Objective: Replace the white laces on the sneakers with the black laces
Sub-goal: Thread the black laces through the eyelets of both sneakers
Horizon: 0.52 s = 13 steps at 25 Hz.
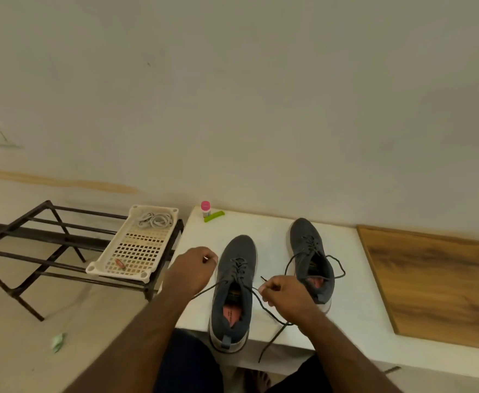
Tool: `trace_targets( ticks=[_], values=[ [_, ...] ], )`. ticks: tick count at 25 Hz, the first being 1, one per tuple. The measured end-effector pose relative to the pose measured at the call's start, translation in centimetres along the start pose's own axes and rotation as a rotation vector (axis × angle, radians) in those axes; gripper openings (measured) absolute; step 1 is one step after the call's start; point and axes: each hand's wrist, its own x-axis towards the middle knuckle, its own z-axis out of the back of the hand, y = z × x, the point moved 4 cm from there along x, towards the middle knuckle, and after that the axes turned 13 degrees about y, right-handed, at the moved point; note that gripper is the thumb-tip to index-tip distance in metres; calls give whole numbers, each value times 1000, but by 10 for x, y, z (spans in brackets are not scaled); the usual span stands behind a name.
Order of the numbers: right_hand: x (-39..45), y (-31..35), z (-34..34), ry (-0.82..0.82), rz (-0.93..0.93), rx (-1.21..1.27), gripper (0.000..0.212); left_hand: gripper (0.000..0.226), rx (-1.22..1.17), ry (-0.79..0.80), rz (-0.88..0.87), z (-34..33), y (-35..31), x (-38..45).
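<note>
near sneaker (234, 290) is sitting on the white bench (354, 302), heel hanging a bit over the front edge, toe pointing to the wall. black lace (272, 316) is already running thru its eyelets. left hand (194, 269) is curling round the left end of the lace, lace going taut from the top eyelets to under the fist. right hand (285, 292) is pinching the right end w/ thumb & fingers, the tip poking up just above the fist; a loose stretch is trailing down under the wrist & dangling off the bench edge.

2nd sneaker (313, 259) is standing to the right & further back, apart from the first, also laced in black, its lace ends (337, 265) lying loose in loops either side.

white laces (154, 219) are lying bundled in the far end of a cream perforated tray (136, 251), which is resting on a black metal rack (34, 251) left of the bench. small orange item (120, 263) is lying near the tray's front end.

at the bench's back corner a pink-capped bottle (206, 208) is standing w/ a green item (214, 216) just beside it. wood board (442, 285) is lying on the bench's right part.
</note>
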Motion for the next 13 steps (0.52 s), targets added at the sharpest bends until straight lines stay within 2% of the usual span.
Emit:
trace_targets(
  ticks=[6, 13],
  values=[
    [39, 7, 0, -115, 86, 34, 9, 21, -93, 70, -81, -47, 13, 20],
    [65, 10, -14, -40, 125, -54, 15, 22, -161, 88, -147, -61, 25, 31]
  ],
)
